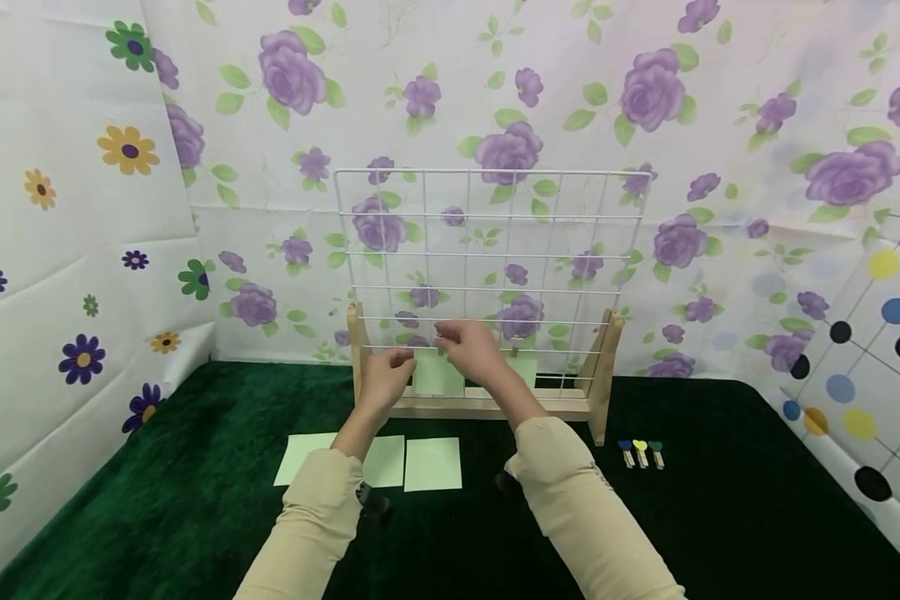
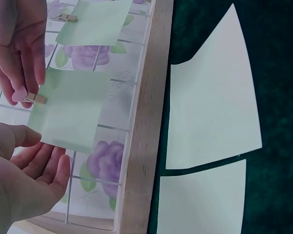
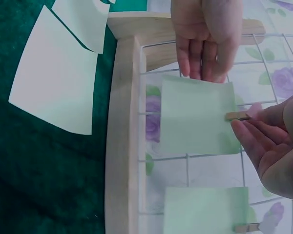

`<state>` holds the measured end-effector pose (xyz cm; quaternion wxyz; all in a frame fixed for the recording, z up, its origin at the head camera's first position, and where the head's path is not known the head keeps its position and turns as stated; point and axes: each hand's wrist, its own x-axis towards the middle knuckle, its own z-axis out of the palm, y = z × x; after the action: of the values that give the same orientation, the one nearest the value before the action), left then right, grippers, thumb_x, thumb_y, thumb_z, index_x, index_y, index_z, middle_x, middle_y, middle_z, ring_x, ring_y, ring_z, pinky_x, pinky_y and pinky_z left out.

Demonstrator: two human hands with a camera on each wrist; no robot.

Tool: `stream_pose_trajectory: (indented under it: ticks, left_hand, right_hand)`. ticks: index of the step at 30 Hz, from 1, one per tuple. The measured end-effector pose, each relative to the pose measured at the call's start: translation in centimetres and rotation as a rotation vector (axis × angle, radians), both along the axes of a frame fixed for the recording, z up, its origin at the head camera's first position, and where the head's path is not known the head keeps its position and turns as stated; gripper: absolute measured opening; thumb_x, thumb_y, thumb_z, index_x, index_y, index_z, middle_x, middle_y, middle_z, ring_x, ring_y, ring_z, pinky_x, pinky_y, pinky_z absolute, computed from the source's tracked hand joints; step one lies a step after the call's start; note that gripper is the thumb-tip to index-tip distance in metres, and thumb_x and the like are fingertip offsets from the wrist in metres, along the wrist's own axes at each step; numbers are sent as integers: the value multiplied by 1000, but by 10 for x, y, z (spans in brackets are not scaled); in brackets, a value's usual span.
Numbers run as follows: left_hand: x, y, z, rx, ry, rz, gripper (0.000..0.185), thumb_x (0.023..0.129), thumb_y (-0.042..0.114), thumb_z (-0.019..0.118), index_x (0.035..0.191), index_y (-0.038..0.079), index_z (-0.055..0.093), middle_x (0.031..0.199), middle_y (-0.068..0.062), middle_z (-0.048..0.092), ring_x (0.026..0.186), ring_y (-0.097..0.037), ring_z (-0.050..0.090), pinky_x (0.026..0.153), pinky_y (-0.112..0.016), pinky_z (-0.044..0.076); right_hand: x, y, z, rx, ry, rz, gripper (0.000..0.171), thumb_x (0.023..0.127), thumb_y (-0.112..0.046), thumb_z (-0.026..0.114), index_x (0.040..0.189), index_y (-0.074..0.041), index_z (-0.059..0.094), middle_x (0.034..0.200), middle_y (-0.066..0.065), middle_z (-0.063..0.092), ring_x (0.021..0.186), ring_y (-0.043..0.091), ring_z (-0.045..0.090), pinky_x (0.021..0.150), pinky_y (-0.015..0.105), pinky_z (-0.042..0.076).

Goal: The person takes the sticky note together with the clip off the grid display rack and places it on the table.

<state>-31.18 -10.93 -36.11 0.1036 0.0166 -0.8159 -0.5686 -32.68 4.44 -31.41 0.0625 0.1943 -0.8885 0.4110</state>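
My right hand (image 1: 471,350) pinches a small wooden clothespin (image 3: 238,116) with a pink decoration, which sits on the edge of a pale green paper square (image 3: 198,117). That paper lies against a white wire grid (image 1: 487,254). Close by the paper's left edge is my left hand (image 1: 384,383), thumb and fingers apart and loosely bent; whether the fingertips touch the paper I cannot tell. A second green paper (image 2: 94,22) hangs beside it on the grid, with its own clothespin (image 2: 67,18). In the head view my right hand and forearm partly cover both papers.
Wooden feet and a base bar (image 1: 487,408) support the grid. Pale green paper sheets (image 1: 432,463) lie on the dark green cloth (image 1: 217,517) in front. To the right lie three clothespins with blue, yellow (image 1: 641,450) and green hearts. Patterned sheets hang behind and at the sides.
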Motion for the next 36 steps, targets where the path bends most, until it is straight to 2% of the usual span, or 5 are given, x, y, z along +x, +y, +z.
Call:
stream_pose_trajectory:
  ticks: [4, 10, 19, 27, 36]
  left_hand:
    - [-1, 0, 1, 8, -5, 21, 25, 95, 9, 57, 115, -4, 66, 116, -20, 62, 108, -31, 57, 89, -44, 49]
    - [-1, 2, 2, 22, -8, 38, 23, 95, 9, 58, 113, -4, 66, 112, -19, 63, 103, -30, 57, 87, -42, 49]
    - [-3, 3, -1, 35, -8, 65, 21, 95, 10, 59, 110, -3, 67, 108, -17, 64, 97, -28, 58, 84, -40, 50]
    - [-2, 4, -2, 51, -2, 75, 23, 96, 16, 61, 111, -1, 67, 106, -14, 64, 91, -26, 58, 77, -36, 51]
    - [-2, 6, -5, 58, 7, 69, 22, 97, 16, 60, 110, 0, 67, 103, -13, 62, 85, -24, 56, 74, -32, 49]
  right_hand:
    - [-2, -4, -6, -1, 26, -19, 29, 99, -11, 55, 125, -2, 64, 119, 12, 65, 101, 25, 64, 82, 36, 53]
    - [-3, -4, -10, -78, -2, -49, 24, 98, -12, 56, 118, -3, 67, 110, 11, 68, 86, 24, 67, 70, 33, 55]
    - [-6, -4, -15, -116, 20, -67, 21, 96, -11, 60, 113, -2, 69, 106, 10, 70, 83, 22, 68, 67, 30, 55]
    - [-6, -5, -16, -124, 25, -69, 22, 96, -12, 60, 114, -2, 69, 106, 11, 70, 70, 19, 67, 64, 29, 55]
    - [-7, -6, -18, -90, 72, -101, 17, 95, -8, 61, 108, -4, 72, 104, 8, 71, 92, 21, 66, 76, 36, 53]
